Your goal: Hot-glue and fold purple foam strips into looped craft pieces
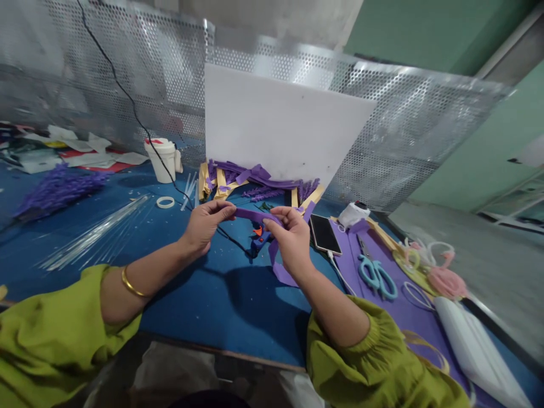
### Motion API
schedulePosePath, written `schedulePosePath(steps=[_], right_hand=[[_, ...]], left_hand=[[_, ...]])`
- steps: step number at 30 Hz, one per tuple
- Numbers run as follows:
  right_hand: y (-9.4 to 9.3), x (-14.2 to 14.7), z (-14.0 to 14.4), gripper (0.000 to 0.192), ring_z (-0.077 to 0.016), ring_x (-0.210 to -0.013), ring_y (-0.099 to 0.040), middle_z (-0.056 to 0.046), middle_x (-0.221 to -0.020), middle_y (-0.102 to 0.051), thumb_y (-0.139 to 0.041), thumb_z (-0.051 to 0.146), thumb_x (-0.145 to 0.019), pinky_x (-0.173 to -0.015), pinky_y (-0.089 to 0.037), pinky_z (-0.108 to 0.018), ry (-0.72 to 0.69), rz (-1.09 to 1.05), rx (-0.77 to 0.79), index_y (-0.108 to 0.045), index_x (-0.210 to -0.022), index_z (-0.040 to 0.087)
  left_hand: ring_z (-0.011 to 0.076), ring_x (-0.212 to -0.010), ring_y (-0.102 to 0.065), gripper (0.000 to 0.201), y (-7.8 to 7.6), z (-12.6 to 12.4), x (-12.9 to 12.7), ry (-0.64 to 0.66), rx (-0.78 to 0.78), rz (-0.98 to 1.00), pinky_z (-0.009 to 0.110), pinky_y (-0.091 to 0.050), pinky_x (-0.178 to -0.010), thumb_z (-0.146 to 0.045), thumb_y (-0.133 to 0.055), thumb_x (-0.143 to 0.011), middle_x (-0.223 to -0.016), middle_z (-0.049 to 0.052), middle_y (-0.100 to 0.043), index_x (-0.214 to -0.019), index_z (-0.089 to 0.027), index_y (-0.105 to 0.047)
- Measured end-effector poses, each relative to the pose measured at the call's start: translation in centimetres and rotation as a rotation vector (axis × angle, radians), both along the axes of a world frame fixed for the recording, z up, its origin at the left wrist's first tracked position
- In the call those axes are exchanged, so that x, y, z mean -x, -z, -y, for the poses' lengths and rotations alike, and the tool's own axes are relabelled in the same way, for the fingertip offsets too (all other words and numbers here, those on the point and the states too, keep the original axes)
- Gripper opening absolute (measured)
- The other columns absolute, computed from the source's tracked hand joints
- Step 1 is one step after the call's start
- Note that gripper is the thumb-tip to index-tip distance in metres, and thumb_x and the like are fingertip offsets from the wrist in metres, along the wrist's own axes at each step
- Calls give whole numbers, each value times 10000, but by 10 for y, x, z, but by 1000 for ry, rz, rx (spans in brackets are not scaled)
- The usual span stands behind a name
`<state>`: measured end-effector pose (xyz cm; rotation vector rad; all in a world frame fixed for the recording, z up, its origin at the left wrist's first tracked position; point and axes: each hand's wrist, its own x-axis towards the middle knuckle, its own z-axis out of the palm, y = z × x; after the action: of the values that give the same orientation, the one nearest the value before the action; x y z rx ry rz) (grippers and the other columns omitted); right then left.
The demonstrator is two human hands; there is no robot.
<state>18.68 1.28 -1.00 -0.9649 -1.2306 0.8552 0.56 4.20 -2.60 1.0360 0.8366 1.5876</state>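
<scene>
2 hands [250, 226] pinch 1 purple strip [255, 215]; 1 scissors [377, 276] nearby.

— What sort of place is this?

— A small craft workshop, by the look of it. The blue worktable [204, 300] is fenced by perforated metal screens [408, 130], with a white board [280, 130] leaning against them.

— And the work itself?

— Handmade decorations: purple foam strips [255, 175] piled at the back, a purple heap [55, 190] to the left, clear sticks [93, 232], teal scissors [376, 276], a roll of tape [165, 202], a glue gun [259, 238], and paper scraps [85, 153].
</scene>
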Motion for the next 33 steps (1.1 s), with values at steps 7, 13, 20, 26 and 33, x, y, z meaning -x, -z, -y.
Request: schedulePosePath(steps=[7,13,20,26,33], right_hand=[[5,4,2,249,-139,-619,-606,29,-708,-643,-727,302,-724,-566,-456,-258,6,11,40,-593,-907,200],[11,9,12,317,-155,-751,-613,7,-852,-655,-750,299,-746,-701,-483,-284,-44,212,-51,-597,-1011,215],[12,10,20,324,-205,-1073,-650,-42,-1163,-713,-613,289,-885,-958,-478,-350,-218,394,-162,-659,-1203,245],[11,8,13,309,-210,-1082,-669,-22,-1138,-749,-602,198,-831,-981,-476,-351,-204,421,-149,-736,-1103,251],[4,7,11,262,-123,-640,-557,11,-785,-705,-691,250,-753,-599,-433,-252,-301,229,109,-766,-1002,214]], left_hand=[[135,-693,-658,383,1,6,-5,202,161,192,252,-541,-713,-340,-915,-589,-745,36,-719,-880,-136,-773],[137,-695,-675,189,1,11,-9,225,255,241,252,-549,-693,-179,-877,-652,-737,39,-726,-764,-115,-739],[99,-597,-647,86,-3,-4,4,234,383,435,215,-524,-578,-193,-751,-832,-692,-3,-702,-786,-145,-697],[83,-558,-624,120,-5,-11,9,215,355,520,212,-520,-579,-187,-775,-815,-675,-25,-692,-783,-151,-665],[90,-635,-653,20,-9,-15,12,189,264,519,201,-530,-627,-168,-714,-867,-750,-9,-719,-861,-156,-700]])
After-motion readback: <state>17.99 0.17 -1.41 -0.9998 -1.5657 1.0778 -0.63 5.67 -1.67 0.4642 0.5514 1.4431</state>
